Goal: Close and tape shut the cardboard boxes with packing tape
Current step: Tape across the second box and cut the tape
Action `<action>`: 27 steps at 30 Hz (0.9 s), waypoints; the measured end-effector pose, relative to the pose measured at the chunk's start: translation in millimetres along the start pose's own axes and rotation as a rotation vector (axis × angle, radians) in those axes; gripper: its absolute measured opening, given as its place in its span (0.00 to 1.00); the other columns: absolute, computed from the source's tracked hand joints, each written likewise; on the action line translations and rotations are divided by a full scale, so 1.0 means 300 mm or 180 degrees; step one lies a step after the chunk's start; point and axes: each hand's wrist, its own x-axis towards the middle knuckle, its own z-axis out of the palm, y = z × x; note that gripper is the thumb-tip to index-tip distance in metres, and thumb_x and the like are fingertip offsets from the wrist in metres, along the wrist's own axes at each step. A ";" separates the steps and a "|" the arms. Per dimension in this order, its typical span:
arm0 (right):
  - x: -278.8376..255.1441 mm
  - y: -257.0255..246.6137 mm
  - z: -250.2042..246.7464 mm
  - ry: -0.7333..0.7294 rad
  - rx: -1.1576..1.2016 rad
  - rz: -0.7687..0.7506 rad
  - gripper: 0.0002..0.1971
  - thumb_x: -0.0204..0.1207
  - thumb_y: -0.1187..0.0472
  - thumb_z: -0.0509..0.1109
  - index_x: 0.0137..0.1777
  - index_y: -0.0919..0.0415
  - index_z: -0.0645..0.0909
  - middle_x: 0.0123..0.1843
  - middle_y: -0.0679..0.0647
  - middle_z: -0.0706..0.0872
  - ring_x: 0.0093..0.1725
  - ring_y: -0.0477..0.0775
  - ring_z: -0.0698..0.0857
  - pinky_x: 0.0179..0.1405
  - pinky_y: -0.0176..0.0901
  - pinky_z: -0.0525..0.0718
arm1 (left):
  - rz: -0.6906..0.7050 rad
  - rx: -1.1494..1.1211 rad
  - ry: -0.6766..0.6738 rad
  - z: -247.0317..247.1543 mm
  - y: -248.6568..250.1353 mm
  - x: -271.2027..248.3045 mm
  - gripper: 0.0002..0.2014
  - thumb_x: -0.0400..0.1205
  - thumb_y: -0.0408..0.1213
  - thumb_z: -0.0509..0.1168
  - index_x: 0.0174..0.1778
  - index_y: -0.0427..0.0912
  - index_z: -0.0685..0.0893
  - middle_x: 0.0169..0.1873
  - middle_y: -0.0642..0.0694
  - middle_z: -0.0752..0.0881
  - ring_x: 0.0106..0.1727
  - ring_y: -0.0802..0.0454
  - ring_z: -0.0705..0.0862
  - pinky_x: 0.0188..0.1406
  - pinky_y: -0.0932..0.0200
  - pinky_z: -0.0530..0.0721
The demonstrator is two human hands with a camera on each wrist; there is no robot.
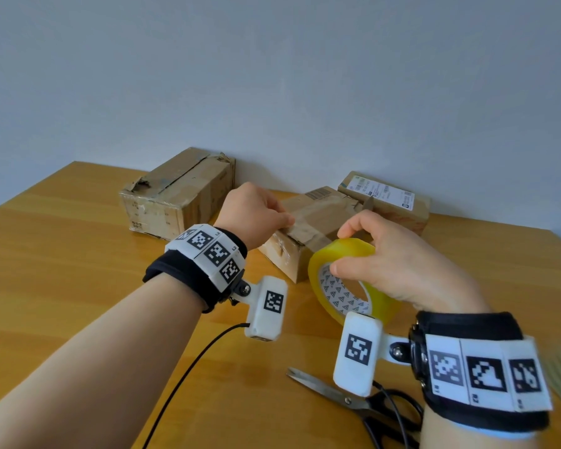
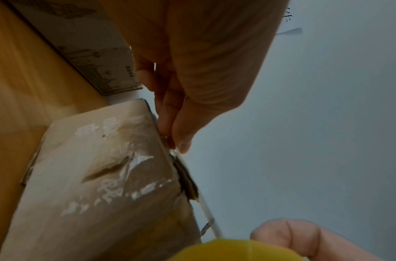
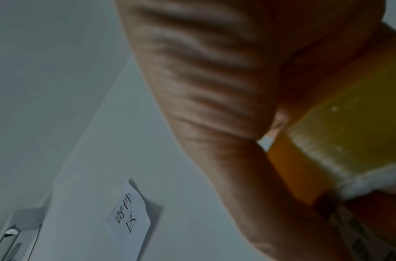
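Tabletop: a wooden tabletop [image 1: 62, 270] is seen carrying everything.
Middle box: a small brown cardboard box [image 1: 305, 228] is set mid-tabletop, flaps closed.
Tape roll: a yellow packing tape roll [image 1: 347, 280], just right of that box, is gripped by the right hand [image 1: 399, 264].
Left hand: the left hand [image 1: 253, 215] is pinched on the clear tape strip [image 1: 311, 234] at the box's top edge.
Scissors: black-handled scissors [image 1: 353, 400] are laid nearer than the box.

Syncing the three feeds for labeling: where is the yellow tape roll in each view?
Head: the tape roll sits right of center, gripped by the right hand, in front of the middle box.
Left wrist: only its yellow top edge shows at the bottom, right of center.
Right wrist: it fills the right side, behind the palm.
Shared landmark: the right hand holding the roll shows in all three.
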 end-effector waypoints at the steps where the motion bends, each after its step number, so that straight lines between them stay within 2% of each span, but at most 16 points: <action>1: 0.000 0.001 0.000 -0.0001 -0.0001 0.0009 0.21 0.71 0.45 0.81 0.60 0.36 0.75 0.56 0.41 0.81 0.53 0.43 0.81 0.41 0.45 0.77 | 0.0008 0.0009 0.0003 0.000 -0.001 0.000 0.09 0.76 0.44 0.77 0.31 0.46 0.92 0.28 0.52 0.87 0.25 0.61 0.78 0.20 0.71 0.71; 4: 0.002 0.001 0.003 -0.0013 -0.0009 0.0035 0.21 0.72 0.45 0.81 0.59 0.36 0.75 0.55 0.41 0.81 0.52 0.42 0.81 0.40 0.45 0.76 | 0.0045 0.0048 0.0018 0.003 -0.002 0.000 0.09 0.76 0.44 0.77 0.31 0.46 0.92 0.31 0.49 0.89 0.31 0.55 0.82 0.26 0.65 0.75; 8: 0.005 0.002 0.005 -0.0049 -0.0046 0.0085 0.21 0.72 0.45 0.81 0.59 0.36 0.74 0.54 0.44 0.82 0.48 0.45 0.83 0.37 0.45 0.75 | 0.0133 0.0205 -0.0025 0.014 -0.001 -0.005 0.09 0.76 0.45 0.76 0.33 0.46 0.92 0.33 0.49 0.89 0.37 0.55 0.85 0.31 0.62 0.81; 11: 0.003 0.001 0.002 -0.0100 -0.0083 0.0100 0.21 0.72 0.44 0.80 0.60 0.36 0.74 0.54 0.44 0.82 0.48 0.45 0.83 0.36 0.44 0.75 | 0.0180 0.0311 -0.0068 0.017 -0.004 -0.006 0.07 0.77 0.45 0.76 0.37 0.47 0.90 0.35 0.52 0.87 0.41 0.55 0.85 0.36 0.61 0.82; 14: 0.001 0.000 0.000 -0.0122 -0.0106 0.0096 0.22 0.72 0.44 0.80 0.60 0.37 0.74 0.54 0.44 0.81 0.47 0.44 0.82 0.35 0.43 0.73 | 0.0147 0.0291 -0.0163 0.011 -0.010 0.004 0.09 0.75 0.46 0.77 0.46 0.51 0.85 0.39 0.53 0.84 0.43 0.53 0.84 0.43 0.52 0.86; 18: 0.000 -0.004 0.001 -0.0113 -0.0115 0.0112 0.21 0.72 0.44 0.80 0.60 0.37 0.74 0.54 0.44 0.80 0.48 0.43 0.81 0.35 0.44 0.73 | 0.0020 0.0232 -0.0306 0.004 -0.003 0.013 0.11 0.75 0.45 0.77 0.46 0.57 0.81 0.41 0.51 0.82 0.50 0.47 0.81 0.47 0.44 0.87; 20: 0.000 -0.006 0.003 -0.0099 -0.0118 0.0113 0.21 0.72 0.43 0.80 0.60 0.37 0.74 0.54 0.44 0.81 0.47 0.43 0.82 0.35 0.44 0.73 | 0.0064 0.0291 -0.0283 0.006 0.011 0.010 0.08 0.76 0.43 0.75 0.45 0.57 0.83 0.44 0.53 0.80 0.55 0.47 0.77 0.52 0.45 0.83; 22: 0.001 -0.009 0.005 -0.0075 -0.0120 0.0115 0.21 0.71 0.43 0.81 0.60 0.37 0.74 0.53 0.45 0.81 0.47 0.44 0.82 0.35 0.44 0.73 | 0.0393 0.0660 -0.0286 0.009 0.037 0.008 0.06 0.78 0.37 0.72 0.43 0.56 0.86 0.45 0.56 0.79 0.57 0.49 0.72 0.56 0.50 0.77; 24: 0.001 -0.011 0.006 -0.0058 -0.0125 0.0113 0.22 0.72 0.44 0.80 0.60 0.38 0.74 0.53 0.45 0.82 0.47 0.44 0.82 0.35 0.44 0.74 | 0.0730 0.0983 -0.0471 0.012 0.064 0.008 0.11 0.79 0.29 0.68 0.39 0.52 0.89 0.46 0.55 0.82 0.57 0.50 0.75 0.55 0.52 0.78; 27: -0.002 -0.015 0.005 -0.0068 -0.0101 0.0125 0.22 0.72 0.45 0.81 0.61 0.38 0.74 0.52 0.45 0.81 0.47 0.44 0.82 0.35 0.44 0.74 | 0.0723 0.1089 -0.0735 0.009 0.084 0.018 0.14 0.78 0.25 0.67 0.37 0.49 0.91 0.43 0.53 0.87 0.52 0.51 0.84 0.51 0.54 0.85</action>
